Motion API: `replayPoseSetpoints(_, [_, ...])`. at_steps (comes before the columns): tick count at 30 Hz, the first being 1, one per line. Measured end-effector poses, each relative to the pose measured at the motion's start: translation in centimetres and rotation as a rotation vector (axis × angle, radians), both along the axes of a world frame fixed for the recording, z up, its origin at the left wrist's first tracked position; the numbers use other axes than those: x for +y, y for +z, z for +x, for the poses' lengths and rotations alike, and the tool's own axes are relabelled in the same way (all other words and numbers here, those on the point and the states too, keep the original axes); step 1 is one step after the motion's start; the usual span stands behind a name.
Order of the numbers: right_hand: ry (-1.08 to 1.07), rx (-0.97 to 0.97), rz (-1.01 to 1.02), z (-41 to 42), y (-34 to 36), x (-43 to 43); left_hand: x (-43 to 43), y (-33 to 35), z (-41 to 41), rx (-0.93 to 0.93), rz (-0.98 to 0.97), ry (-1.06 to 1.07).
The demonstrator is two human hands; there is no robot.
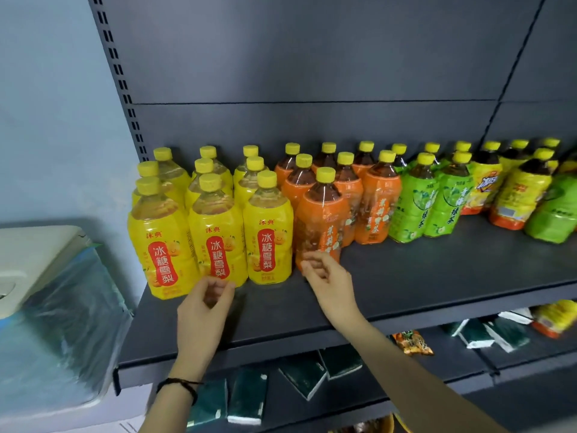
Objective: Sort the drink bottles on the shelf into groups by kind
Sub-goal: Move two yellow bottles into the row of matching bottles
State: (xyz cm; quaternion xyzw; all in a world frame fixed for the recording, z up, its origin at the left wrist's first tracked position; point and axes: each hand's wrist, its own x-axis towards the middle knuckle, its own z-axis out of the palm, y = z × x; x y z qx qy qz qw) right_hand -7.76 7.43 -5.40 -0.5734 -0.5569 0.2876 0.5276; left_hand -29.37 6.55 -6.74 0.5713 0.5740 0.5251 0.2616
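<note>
Orange-label tea bottle (321, 214) stands front of shelf (406, 282), touching the yellow pear-drink bottles (215, 242) | right hand (327, 276) loosely curled at its foot, grip unclear | left hand (199, 307) slack, empty | looks full, heavyish, slick: grab the waist.

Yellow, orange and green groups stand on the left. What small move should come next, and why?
Probably reach the right hand toward the lone green-label bottle at the far right. It stands among the yellow-and-orange-label bottles, apart from the green-label group. The right hand is by the front orange-label bottle, apparently gripping nothing.
</note>
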Motion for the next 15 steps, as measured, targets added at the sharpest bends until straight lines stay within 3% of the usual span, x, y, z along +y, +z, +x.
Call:
replayPoseSetpoints(7, [-0.06, -0.037, -0.038, 9.4, 1.0, -2.6, -0.8, 1.1, 6.6, 0.106, 0.019, -0.171])
replayPoseSetpoints(15, [-0.115, -0.121, -0.114, 26.4, 1.0, -6.6, -0.9, 1.2, 24.1, 0.187, 0.004, -0.334])
